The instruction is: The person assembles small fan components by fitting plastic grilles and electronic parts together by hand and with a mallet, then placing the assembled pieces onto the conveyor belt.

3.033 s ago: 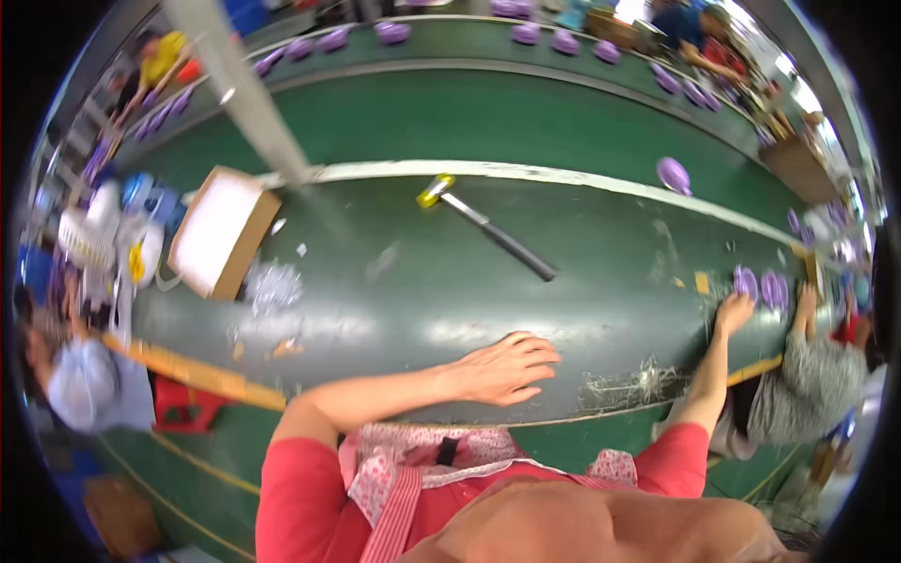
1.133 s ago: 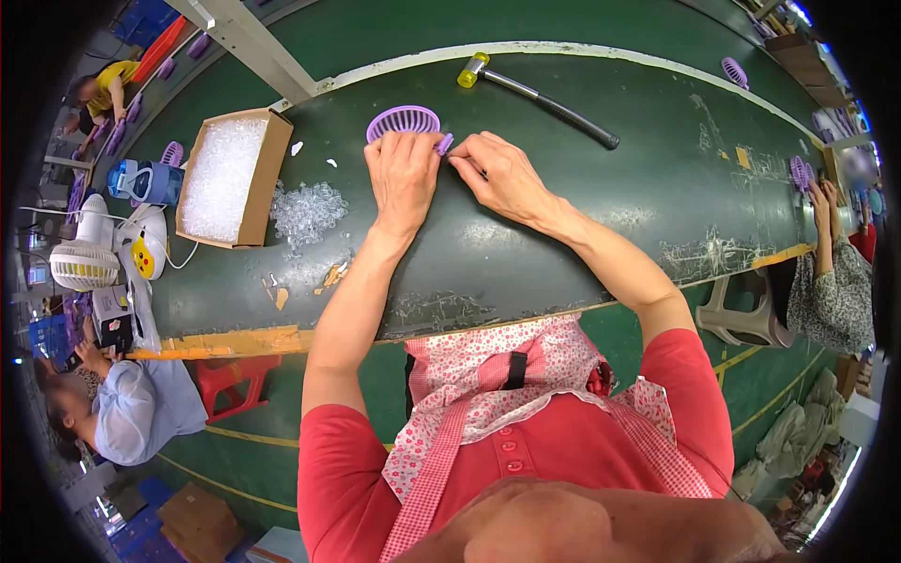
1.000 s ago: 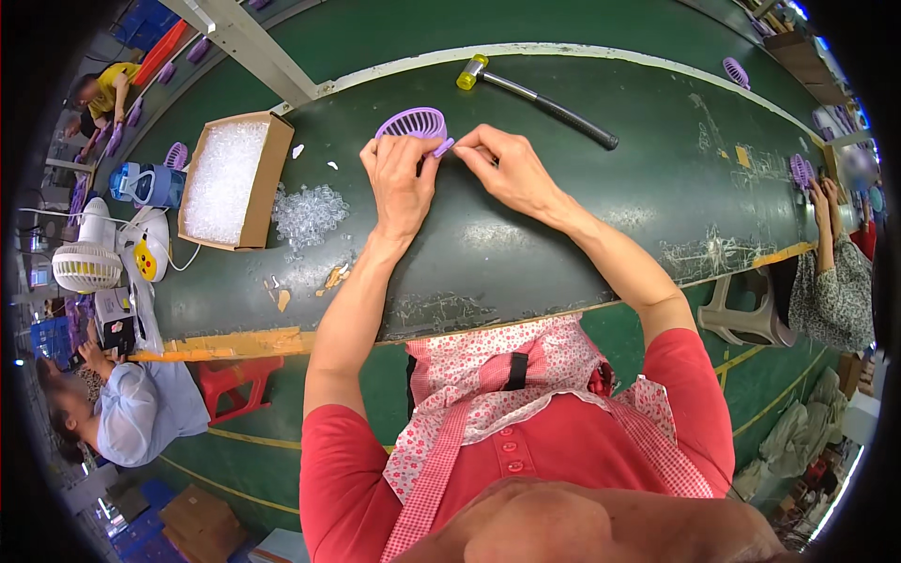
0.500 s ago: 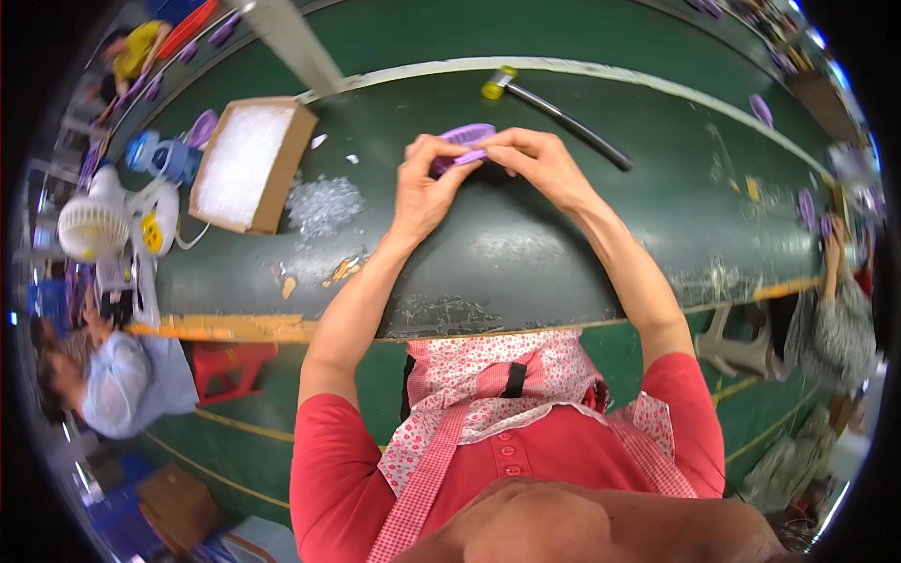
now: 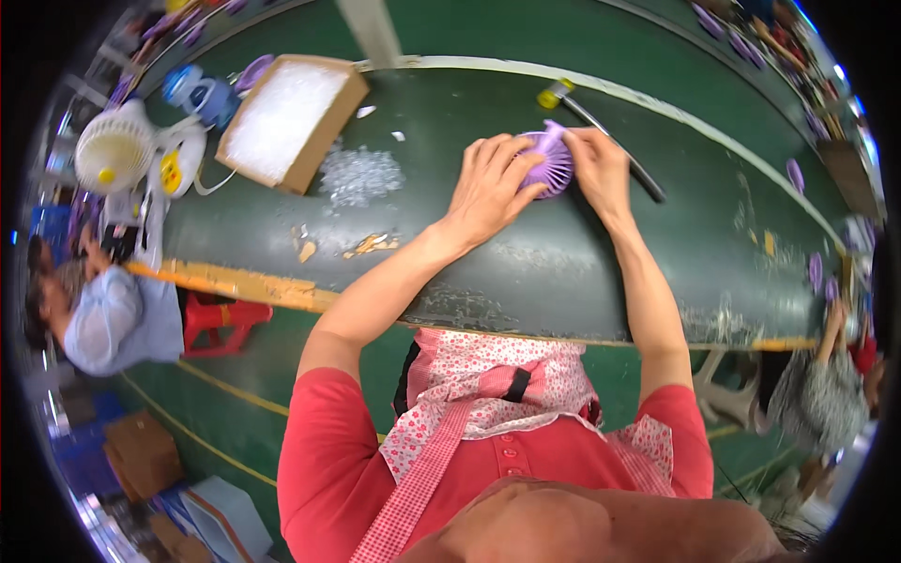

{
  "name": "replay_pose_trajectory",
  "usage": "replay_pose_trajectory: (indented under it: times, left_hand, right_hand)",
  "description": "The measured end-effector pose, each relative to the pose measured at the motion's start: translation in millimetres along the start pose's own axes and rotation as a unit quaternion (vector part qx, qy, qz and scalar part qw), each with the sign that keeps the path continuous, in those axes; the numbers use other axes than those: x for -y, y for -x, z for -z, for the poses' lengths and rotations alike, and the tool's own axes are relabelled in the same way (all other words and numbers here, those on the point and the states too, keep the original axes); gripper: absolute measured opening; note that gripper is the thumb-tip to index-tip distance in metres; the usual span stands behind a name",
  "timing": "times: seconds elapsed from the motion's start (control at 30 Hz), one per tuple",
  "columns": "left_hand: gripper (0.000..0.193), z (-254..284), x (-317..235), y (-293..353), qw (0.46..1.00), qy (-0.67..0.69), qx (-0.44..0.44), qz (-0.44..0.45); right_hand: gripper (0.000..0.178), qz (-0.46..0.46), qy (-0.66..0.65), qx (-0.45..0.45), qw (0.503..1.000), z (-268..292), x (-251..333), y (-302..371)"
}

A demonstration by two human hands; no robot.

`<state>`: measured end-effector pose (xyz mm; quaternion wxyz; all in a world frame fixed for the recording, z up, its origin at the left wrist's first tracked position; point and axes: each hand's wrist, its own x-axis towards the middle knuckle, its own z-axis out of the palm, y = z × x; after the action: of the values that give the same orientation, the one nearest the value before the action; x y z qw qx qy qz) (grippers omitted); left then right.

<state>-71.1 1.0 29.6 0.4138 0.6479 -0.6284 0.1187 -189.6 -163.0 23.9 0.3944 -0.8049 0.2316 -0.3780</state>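
Observation:
Between my hands is a purple round fan housing (image 5: 557, 171) with radiating ribs and a small piece sticking up at its top. My left hand (image 5: 492, 184) grips its left side, the fingers curled over the rim and the thumb along the lower edge. On the right edge my right hand (image 5: 602, 173) pinches the housing, fingertips near the raised piece. Its underside is out of sight. Just behind and right of my right hand lies a mallet (image 5: 615, 141) with a yellow head and dark handle.
Left on the dark green workbench (image 5: 450, 253) are a pile of small clear plastic pieces (image 5: 360, 176) and a cardboard box (image 5: 324, 127) of clear pieces. Beyond stand a white fan (image 5: 114, 150) and a blue bottle (image 5: 202, 96). Co-workers sit at both sides; a post (image 5: 372, 33) rises behind.
My hands have moved right in the view with the purple housing, which has turned so its ribbed face shows. My left hand has shifted from a fingertip pinch to a wider grip.

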Motion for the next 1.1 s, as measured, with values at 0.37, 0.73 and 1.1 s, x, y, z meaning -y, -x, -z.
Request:
replay_pose_trajectory:
  times: [0.37, 0.73, 1.1]
  left_hand:
    - [0.037, -10, -5, 0, 0.995, -0.063, 0.066, -0.028]
    - [0.039, -4, -7, 5, 0.996, -0.060, 0.062, -0.019]
    - [0.040, -3, -8, 6, 0.995, -0.070, 0.071, -0.016]
  right_hand:
    - [0.011, 0.107, 0.211, 0.028, 0.971, 6, -11, 8]
    - [0.024, 0.121, 0.255, -0.003, 0.959, 35, -2, -6]
    - [0.028, 0.029, 0.190, 0.018, 0.981, 73, 29, -1]
